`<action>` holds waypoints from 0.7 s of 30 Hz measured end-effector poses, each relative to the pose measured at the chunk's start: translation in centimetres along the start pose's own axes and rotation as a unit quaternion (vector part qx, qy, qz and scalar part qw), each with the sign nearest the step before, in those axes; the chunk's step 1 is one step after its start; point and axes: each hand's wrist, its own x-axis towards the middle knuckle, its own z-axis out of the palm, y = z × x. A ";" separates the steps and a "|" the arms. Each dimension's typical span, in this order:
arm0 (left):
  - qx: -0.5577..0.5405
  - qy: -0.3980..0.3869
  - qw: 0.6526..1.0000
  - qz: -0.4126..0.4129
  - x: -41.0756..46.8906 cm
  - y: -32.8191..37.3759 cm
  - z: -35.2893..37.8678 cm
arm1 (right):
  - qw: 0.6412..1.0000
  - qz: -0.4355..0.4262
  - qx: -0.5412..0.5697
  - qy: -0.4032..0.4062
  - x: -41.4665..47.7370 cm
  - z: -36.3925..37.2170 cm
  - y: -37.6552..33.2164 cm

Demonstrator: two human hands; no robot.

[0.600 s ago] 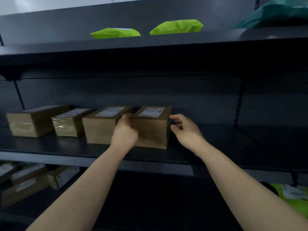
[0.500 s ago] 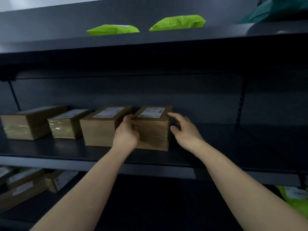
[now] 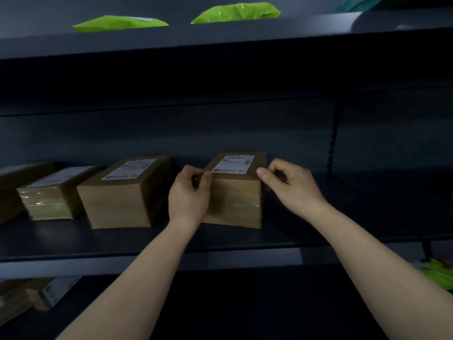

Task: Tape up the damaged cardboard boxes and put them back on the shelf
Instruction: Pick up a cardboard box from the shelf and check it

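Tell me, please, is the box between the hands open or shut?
Shut: the box has its top flat under a label, and glossy tape crosses its front.

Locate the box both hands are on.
Head view, middle shelf, centre: the labelled box sits between the left hand and right hand, with a gap to the next box on its left.

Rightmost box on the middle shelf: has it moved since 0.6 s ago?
Yes. The rightmost box has shifted right: the gap to the neighbouring box has opened, and it sits closer to the shelf upright.
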 end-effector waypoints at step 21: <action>-0.208 -0.130 0.961 -0.126 -0.6 1.5 7.3 | 0.959 0.248 0.108 0.086 -1.7 -5.0 8.8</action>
